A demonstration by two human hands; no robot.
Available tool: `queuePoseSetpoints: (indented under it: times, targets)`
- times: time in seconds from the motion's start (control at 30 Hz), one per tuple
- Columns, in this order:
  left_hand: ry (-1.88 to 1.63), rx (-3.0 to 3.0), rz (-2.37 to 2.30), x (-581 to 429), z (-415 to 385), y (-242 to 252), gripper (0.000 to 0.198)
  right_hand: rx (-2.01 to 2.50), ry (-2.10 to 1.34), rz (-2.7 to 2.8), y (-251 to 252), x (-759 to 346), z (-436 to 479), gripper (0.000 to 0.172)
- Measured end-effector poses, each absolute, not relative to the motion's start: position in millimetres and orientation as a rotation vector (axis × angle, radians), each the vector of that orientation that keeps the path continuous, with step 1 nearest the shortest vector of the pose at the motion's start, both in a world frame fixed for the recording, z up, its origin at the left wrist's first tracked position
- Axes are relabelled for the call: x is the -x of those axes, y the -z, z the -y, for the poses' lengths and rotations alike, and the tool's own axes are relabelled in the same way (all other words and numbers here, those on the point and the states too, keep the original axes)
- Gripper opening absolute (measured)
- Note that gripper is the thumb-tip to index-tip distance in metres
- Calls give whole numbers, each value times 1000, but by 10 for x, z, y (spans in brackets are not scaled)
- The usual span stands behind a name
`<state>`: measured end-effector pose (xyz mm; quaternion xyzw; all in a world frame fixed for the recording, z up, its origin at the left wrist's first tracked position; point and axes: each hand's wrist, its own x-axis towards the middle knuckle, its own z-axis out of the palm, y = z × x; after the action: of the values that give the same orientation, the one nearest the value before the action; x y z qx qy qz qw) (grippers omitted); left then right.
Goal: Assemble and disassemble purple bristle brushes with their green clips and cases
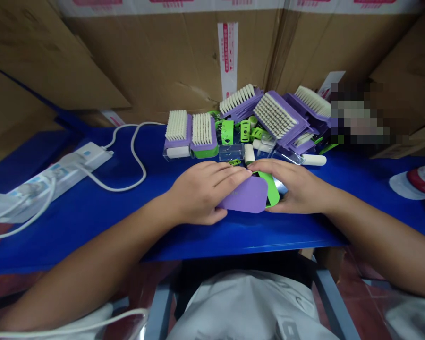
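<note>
My left hand and my right hand together hold a purple brush body with a green part on its right side, resting on the blue table near its front edge. Both hands have fingers wrapped over the piece, fingertips meeting above it. Just behind lie a heap of purple brushes with white bristles, two more brushes standing side by side, green clips, clear plastic covers and white rollers.
A white power strip with white cables lies on the left of the table. Cardboard boxes form a wall behind. A red and white package sits at the right edge.
</note>
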<state>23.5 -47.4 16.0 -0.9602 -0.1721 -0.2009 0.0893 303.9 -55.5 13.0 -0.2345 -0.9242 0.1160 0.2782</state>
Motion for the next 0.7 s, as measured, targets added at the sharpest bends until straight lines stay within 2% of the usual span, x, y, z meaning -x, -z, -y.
queuePoseSetpoints:
  times: [0.27,0.57,0.7]
  targets:
    - [564,2873,482,-203,451,-178,72,627,-304,2495,-157,-3036,557,77]
    - [571,2880,556,-132,376,-194,75,685,-195,2464,-191,-3121,510,93]
    - [601,2858,630,-107,341,-178,80,688,-158,2436,-187,-3134,481,94]
